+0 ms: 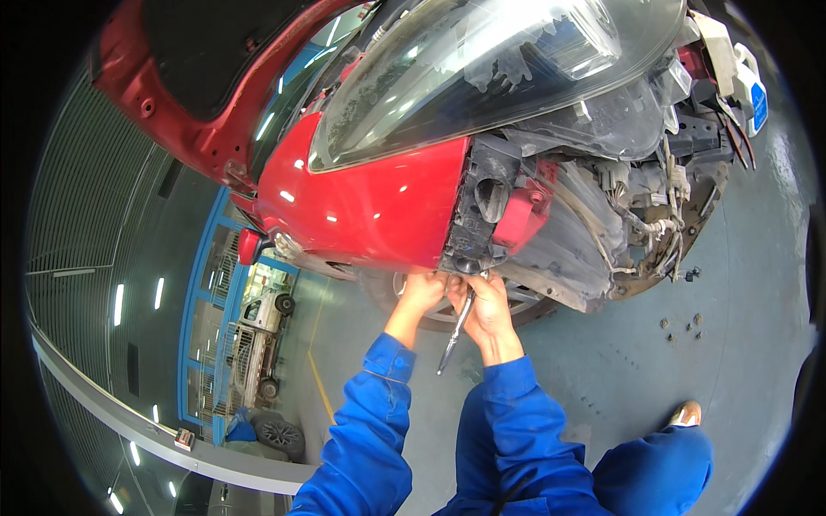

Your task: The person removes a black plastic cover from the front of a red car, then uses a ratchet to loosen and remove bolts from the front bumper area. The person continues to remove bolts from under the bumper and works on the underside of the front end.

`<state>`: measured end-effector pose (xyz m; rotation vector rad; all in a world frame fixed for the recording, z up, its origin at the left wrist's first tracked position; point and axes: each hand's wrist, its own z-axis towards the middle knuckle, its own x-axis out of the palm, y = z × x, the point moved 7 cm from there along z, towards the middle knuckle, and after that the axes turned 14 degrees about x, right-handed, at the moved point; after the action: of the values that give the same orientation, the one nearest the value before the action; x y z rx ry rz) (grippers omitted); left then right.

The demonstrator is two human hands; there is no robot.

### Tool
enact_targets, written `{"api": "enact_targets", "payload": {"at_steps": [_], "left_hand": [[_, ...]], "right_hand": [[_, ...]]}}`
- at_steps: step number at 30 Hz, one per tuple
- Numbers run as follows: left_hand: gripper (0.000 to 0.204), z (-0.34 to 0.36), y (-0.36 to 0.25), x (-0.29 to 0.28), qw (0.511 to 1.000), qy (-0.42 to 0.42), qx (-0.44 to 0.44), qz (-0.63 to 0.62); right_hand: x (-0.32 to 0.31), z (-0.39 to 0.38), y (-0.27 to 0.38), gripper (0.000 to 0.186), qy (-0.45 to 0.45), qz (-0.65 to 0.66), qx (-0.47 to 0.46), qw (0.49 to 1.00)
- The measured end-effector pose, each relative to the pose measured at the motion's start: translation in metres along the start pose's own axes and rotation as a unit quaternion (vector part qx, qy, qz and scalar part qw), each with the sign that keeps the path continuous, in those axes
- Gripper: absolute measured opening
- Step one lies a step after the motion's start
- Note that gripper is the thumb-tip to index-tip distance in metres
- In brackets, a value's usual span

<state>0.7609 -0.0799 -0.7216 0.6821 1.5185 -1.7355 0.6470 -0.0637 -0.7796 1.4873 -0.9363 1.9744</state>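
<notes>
A silver ratchet wrench (456, 335) slants down and left out of my right hand (489, 310), whose fingers are closed around its upper part. The wrench's top end lies against the lower edge of a black plastic bracket (460, 228) at the front end of the red fender (361, 206). Close beside it, my left hand (420, 292) has its fingers curled up at the fender's lower corner. Its fingertips are partly hidden, so what they grip does not show. Behind both hands is the wheel (525, 298).
Above the fender sits a large headlight (516, 77); the raised red hood (198, 129) is at upper left. Exposed wiring (658, 225) and a wheel-arch liner (576, 224) lie right. Small parts (680, 327) rest on the floor. A white jug (750, 90) stands far right.
</notes>
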Motion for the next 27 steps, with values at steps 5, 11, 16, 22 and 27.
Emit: {"api": "enact_targets", "payload": {"at_steps": [5, 11, 16, 22, 27], "left_hand": [[0.023, -0.002, -0.009, 0.0, 1.0, -0.027, -0.007, 0.001], [0.024, -0.008, -0.022, 0.002, 0.998, -0.016, -0.035, 0.049], [0.024, -0.006, 0.002, 0.001, 0.99, -0.044, -0.099, -0.088], [0.022, -0.002, -0.006, -0.004, 0.998, -0.025, 0.041, 0.045], [0.022, -0.004, 0.005, 0.0, 0.999, 0.005, -0.043, -0.025]], "right_hand": [[0.003, -0.005, 0.008, 0.022, 0.024, -0.009, -0.039, 0.999], [-0.003, -0.001, 0.0, 0.025, 0.001, 0.013, -0.029, 0.999], [-0.004, 0.0, 0.002, 0.027, -0.002, -0.03, -0.027, 0.999], [0.0, -0.002, 0.007, 0.019, 0.009, -0.009, -0.059, 0.998], [-0.011, 0.0, 0.0, 0.02, -0.087, -0.125, 0.023, 0.988]]}}
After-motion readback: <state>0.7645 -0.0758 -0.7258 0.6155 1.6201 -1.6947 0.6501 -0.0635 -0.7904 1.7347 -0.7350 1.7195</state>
